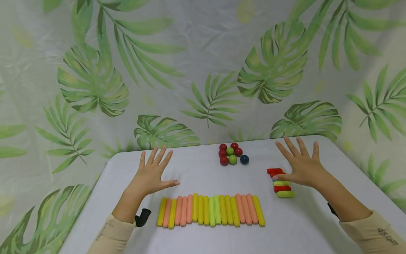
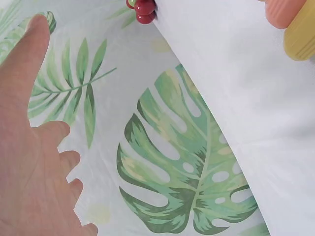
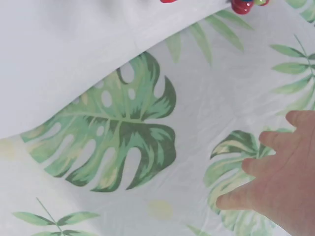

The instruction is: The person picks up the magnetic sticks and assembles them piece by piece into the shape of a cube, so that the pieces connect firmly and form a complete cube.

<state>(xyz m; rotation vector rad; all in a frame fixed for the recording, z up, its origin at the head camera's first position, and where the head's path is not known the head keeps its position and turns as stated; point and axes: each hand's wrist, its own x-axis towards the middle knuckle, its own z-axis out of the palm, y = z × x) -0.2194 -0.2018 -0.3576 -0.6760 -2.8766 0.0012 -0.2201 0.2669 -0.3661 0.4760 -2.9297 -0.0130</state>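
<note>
My left hand is raised over the left part of the table, fingers spread and holding nothing. Below and to its right lies a long row of sticks in yellow, salmon and light green, side by side. Over the right part my right hand is held up with its fingers apart, also without anything in it. Its thumb overlaps a stack of short red and light green sticks in the head view, hiding part of it. In the wrist views the left hand and right hand show bare, extended fingers.
At the back of the table sits a cluster of glossy red balls with two green balls and one dark blue ball. A leaf-print cloth hangs behind the table's far edge.
</note>
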